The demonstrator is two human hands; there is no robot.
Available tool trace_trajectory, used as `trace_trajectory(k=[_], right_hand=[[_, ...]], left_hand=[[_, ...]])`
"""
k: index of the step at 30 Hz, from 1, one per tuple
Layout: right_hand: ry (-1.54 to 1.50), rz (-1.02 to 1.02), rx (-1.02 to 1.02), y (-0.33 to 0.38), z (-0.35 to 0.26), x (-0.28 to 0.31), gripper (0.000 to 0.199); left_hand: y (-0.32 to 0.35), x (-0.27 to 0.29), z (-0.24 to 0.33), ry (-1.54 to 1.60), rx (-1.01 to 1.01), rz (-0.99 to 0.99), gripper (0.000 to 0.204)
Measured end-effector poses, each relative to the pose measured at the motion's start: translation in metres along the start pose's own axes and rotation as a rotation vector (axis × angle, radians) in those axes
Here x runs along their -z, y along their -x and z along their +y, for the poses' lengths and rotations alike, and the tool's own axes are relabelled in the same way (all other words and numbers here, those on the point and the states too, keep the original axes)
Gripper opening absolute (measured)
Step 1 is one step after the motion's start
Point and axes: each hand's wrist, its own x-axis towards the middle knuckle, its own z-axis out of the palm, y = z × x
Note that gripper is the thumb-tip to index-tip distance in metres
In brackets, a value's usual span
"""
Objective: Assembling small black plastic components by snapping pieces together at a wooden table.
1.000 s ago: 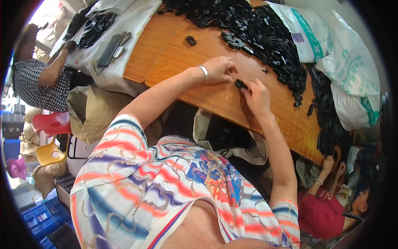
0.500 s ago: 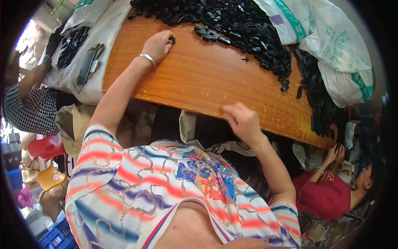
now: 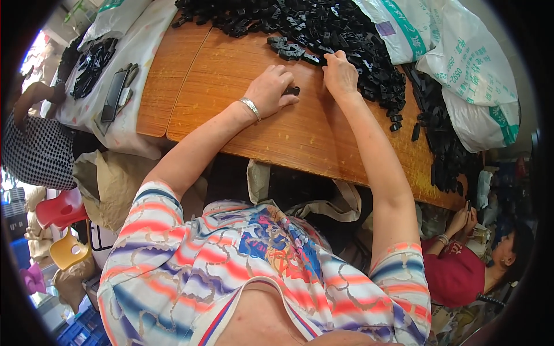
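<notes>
My left hand (image 3: 269, 92) rests over the wooden table with its fingers closed round a small black plastic part (image 3: 293, 90), whose end shows between thumb and fingers. Farther right, my right hand (image 3: 340, 75) reaches the near edge of a large heap of black plastic parts (image 3: 288, 20). Its fingers are bent together beside a few glossy parts (image 3: 291, 51) at the heap's front. Whatever those fingertips grip is hidden.
The brown table (image 3: 277, 132) carries the heap along its far side. White printed sacks (image 3: 467, 69) stand at the right. On a covered surface at left lie a phone (image 3: 115, 95) and more black parts (image 3: 92, 66). People sit at both sides.
My left hand has slid right and nearer across the table, keeping the black part. My right hand has risen from the table's front edge to the heap.
</notes>
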Motion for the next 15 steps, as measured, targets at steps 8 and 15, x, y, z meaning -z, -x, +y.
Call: trace_trajectory(k=[8, 15], right_hand=[[0.029, -0.080, -0.016, 0.014, -0.001, 0.005, 0.024], [-0.383, -0.037, 0.061, 0.056, -0.020, 0.025, 0.023]], left_hand=[[0.016, 0.003, 0.004, 0.037, -0.091, 0.017, 0.019], [0.025, 0.011, -0.007, 0.034, 0.052, 0.087, 0.033]])
